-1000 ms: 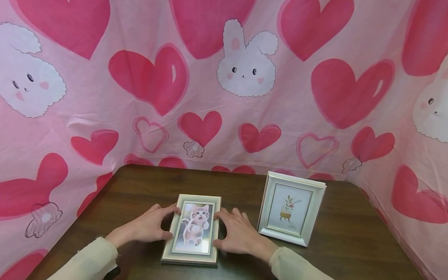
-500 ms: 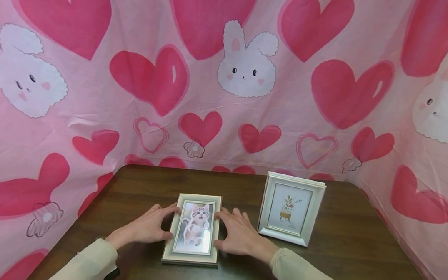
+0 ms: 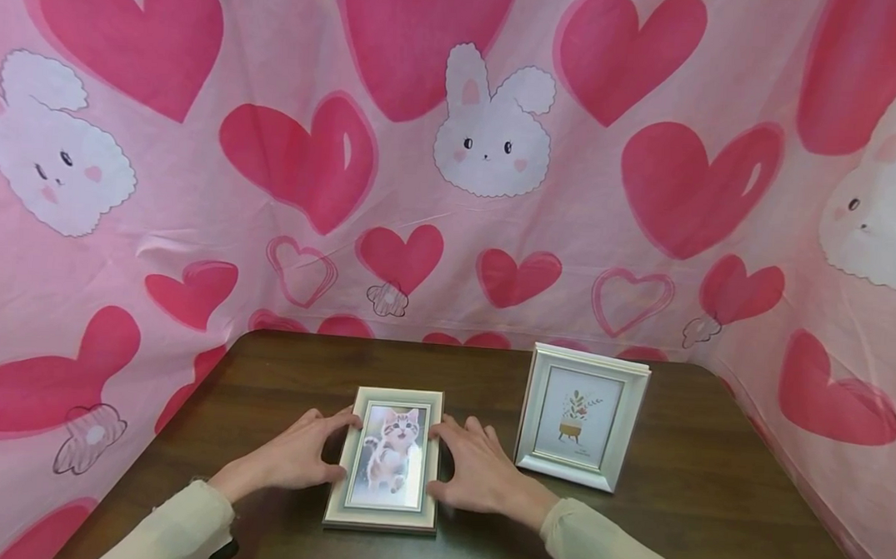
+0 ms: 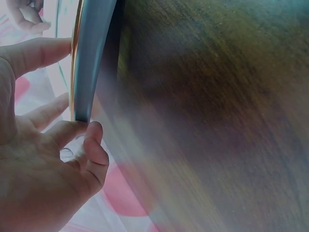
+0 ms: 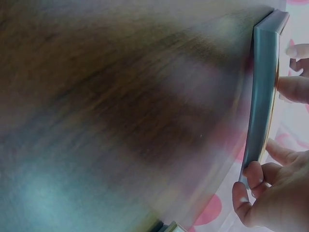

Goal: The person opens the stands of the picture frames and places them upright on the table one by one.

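Two pale sleeves reach in from the bottom corners, the left sleeve [image 3: 174, 524] and the right sleeve [image 3: 612, 543], each ending at a bare hand. The left hand [image 3: 293, 456] and the right hand [image 3: 485, 473] hold opposite long sides of a cream-coloured picture frame [image 3: 385, 460] — the grip is the same on both, thumb set toward the near end, fingers toward the far end. The wrist views show fingertips curled about the frame's far corners and its dark side edge. The frame lies face up, flat or nearly so, just left of centre on a dark wooden surface [image 3: 709, 499]; whether its underside touches the wood throughout, I cannot tell. Behind its glass, a striped kitten [image 3: 394, 448] rears up with its mouth open, and glare whitens the lower right. Beyond the right hand, apart from it, a second frame [image 3: 583, 419] stands upright, leaning back a little, showing a potted plant drawing. Farthest off, a pink curtain [image 3: 488, 223] wraps round three sides — printed with red hearts and white rabbit heads.
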`<action>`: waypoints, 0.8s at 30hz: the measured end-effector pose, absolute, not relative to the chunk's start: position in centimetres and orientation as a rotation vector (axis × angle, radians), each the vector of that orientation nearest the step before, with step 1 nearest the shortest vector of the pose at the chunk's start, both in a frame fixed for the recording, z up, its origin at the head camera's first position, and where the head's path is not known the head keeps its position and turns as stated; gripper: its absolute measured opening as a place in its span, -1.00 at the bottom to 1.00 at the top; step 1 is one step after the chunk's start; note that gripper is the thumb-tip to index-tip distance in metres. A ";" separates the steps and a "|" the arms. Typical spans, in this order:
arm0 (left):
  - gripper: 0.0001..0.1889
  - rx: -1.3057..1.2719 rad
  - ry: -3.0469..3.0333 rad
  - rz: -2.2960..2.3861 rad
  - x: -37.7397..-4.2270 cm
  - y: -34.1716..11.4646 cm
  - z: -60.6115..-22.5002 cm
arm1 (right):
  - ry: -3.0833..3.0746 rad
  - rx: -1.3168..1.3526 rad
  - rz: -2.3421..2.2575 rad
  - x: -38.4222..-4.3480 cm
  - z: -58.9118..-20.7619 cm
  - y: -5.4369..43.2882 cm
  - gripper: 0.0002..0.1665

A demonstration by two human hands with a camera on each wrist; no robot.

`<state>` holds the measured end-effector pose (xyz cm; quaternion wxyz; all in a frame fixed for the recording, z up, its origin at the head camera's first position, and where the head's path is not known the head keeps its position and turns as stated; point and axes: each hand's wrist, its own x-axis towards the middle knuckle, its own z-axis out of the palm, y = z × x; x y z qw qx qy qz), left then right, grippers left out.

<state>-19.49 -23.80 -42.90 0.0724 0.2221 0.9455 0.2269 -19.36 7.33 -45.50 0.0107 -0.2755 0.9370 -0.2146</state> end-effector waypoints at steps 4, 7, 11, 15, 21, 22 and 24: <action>-0.28 0.666 2.843 0.693 -19.3 -23.8 -42.8 | 2.936 -0.864 -0.664 -19.3 -45.5 7.3 -0.21; -0.27 0.655 2.844 0.700 -19.2 -23.8 -42.8 | 2.946 -0.871 -0.662 -19.3 -45.5 7.3 -0.21; -0.27 0.643 2.851 0.702 -19.2 -23.8 -42.7 | 2.958 -0.877 -0.661 -19.3 -45.4 7.3 -0.20; -0.28 0.662 2.876 0.699 -19.2 -23.7 -42.7 | 2.974 -0.882 -0.648 -19.4 -45.3 7.3 -0.18; -0.28 0.659 2.908 0.698 -19.1 -23.7 -42.9 | 2.997 -0.897 -0.644 -19.3 -45.3 7.3 -0.18; -0.27 0.649 2.907 0.701 -19.0 -23.7 -43.0 | 2.998 -0.900 -0.645 -19.2 -45.3 7.3 -0.18; -0.27 0.626 2.905 0.707 -19.0 -23.6 -43.1 | 2.995 -0.905 -0.649 -19.2 -45.3 7.3 -0.17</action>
